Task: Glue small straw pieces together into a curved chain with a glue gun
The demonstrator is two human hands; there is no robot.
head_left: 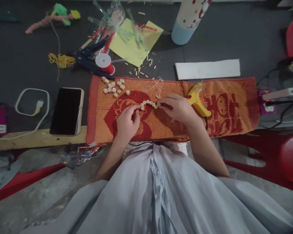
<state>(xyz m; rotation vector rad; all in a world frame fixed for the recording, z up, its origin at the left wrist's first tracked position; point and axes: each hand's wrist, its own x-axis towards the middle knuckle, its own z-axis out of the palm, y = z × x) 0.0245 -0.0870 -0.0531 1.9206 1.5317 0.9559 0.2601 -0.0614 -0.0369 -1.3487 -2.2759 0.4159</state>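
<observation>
A short curved chain of small pale wooden pieces (148,103) spans the gap between my hands, above an orange towel (175,130) with a red heart pattern. My left hand (129,121) pinches its left end between thumb and fingers. At the other end, the fingertips of my right hand (175,107) are closed on the chain. Right beside my right hand lies a yellow glue gun (199,102). Several loose clusters of pale wooden pieces (116,86) sit at the towel's upper left.
Left of the towel lies a phone (66,111) beside a white cable (32,88). Beyond the towel are dark pliers (88,58), a red thread spool (105,63), yellow paper (136,40) with scattered bits, a white strip (207,69) and a bottle (185,27).
</observation>
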